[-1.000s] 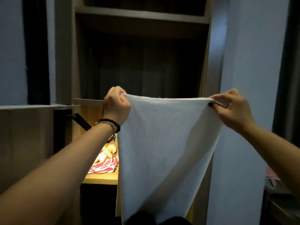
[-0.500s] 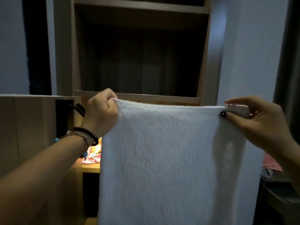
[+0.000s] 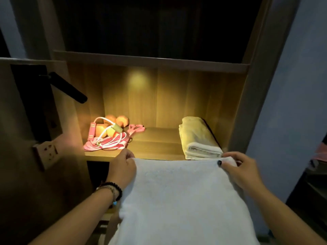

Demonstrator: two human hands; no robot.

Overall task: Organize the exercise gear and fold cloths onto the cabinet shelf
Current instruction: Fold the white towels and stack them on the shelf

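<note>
A white towel [image 3: 180, 197] hangs spread out in front of me, just below the front edge of the lit cabinet shelf [image 3: 157, 145]. My left hand [image 3: 122, 167] grips its top left corner and my right hand [image 3: 240, 168] pinches its top right corner. On the shelf's right side lies a folded towel [image 3: 196, 138]. At the shelf's left sits a heap of exercise gear: a pink and white skipping rope [image 3: 106, 140], orange dumbbells [image 3: 113, 124] and a pink band [image 3: 136, 129].
An open cabinet door [image 3: 40, 156] with a black handle [image 3: 69, 89] and a wall socket stands close on the left. A dark shelf compartment lies above the lit one. A blue-grey wall [image 3: 290, 103] rises on the right, with dark furniture beyond it.
Both hands have lowered the spread towel from in front of the upper shelf down to the lit shelf's front edge. My view has tipped down, so the shelf's gear and folded towel now show.
</note>
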